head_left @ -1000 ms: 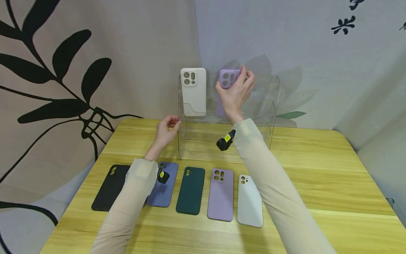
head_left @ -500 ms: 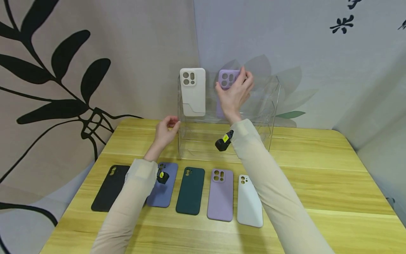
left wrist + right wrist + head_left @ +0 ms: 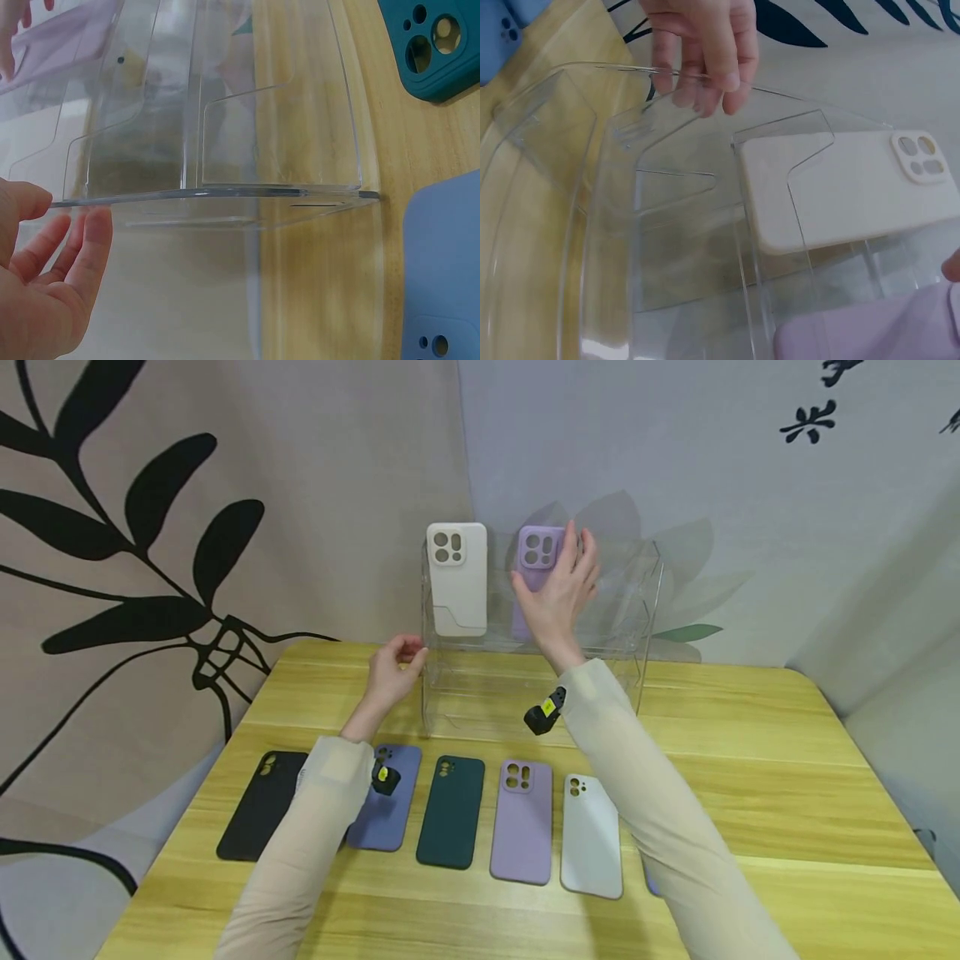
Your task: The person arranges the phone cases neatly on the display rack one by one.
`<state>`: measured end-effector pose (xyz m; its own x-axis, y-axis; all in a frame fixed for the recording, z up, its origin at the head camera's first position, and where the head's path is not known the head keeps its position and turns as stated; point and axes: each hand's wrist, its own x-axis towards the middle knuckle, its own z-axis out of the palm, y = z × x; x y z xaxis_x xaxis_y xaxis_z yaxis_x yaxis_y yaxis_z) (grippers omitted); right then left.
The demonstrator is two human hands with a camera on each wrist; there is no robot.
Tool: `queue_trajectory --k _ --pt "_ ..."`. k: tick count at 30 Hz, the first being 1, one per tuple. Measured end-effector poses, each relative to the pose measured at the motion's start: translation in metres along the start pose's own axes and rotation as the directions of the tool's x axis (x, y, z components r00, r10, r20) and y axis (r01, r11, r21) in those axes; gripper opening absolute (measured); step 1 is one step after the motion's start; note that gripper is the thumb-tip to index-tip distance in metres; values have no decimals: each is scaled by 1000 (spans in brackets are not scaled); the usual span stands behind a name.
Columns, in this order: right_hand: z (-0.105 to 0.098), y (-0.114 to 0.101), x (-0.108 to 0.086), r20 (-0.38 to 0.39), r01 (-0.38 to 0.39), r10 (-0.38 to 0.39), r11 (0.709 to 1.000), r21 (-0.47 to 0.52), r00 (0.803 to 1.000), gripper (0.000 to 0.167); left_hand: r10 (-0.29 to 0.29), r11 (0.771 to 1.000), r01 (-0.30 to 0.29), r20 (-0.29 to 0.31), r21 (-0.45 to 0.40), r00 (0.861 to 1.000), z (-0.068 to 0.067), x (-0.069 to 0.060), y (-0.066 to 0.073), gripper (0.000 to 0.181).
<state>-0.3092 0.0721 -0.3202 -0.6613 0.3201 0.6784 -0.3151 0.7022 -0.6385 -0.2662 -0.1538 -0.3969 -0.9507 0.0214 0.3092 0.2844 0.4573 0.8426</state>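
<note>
In the head view, a clear acrylic display stand (image 3: 459, 687) stands at the back of the table. My left hand (image 3: 392, 670) pinches its left side panel between thumb and fingers, as the left wrist view also shows. A white phone case (image 3: 461, 593) leans upright in the stand's upper tier. To its right a purple phone case (image 3: 537, 578) leans in the same tier. My right hand (image 3: 558, 597) is in front of this purple case, fingers extended along its right side and thumb near its left edge. The hand hides part of the case.
A row of phone cases lies before the stand: black (image 3: 258, 810), blue (image 3: 393, 810), dark green (image 3: 452, 810), lilac (image 3: 521, 827) and pale (image 3: 591, 843). My right sleeve mostly covers another bluish case (image 3: 651, 878). A patterned curtain (image 3: 345, 485) hangs behind the table (image 3: 750, 760).
My right hand's fingers have straightened and loosened from the purple case, and its wrist has shifted slightly right and down. The case stays in the stand. My left hand has not moved.
</note>
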Motion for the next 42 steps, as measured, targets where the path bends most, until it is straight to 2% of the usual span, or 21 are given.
queue_trajectory --k 5,12,21,27,34,42 --pt "-10 1 -7 -38 75 -73 996 55 997 78 -8 1000 8 10 -10 1000 0 0 0 22" --pt "-25 0 -17 -4 116 -117 981 157 993 59 -9 1000 9 15 -23 1000 0 0 -1 23" --pt "-43 1 -32 -3 114 -116 973 202 993 59 -35 999 36 23 -26 999 0 0 -2 24" --pt "-59 5 -43 62 99 -117 966 239 991 60 -32 999 33 21 -14 999 0 1 -2 23" --pt "-76 17 -58 97 86 -115 962 260 989 59 -34 999 34 27 -16 999 1 0 0 23" --pt "-90 33 -74 92 126 -153 959 252 984 56 -56 998 57 31 -33 998 0 0 0 24"
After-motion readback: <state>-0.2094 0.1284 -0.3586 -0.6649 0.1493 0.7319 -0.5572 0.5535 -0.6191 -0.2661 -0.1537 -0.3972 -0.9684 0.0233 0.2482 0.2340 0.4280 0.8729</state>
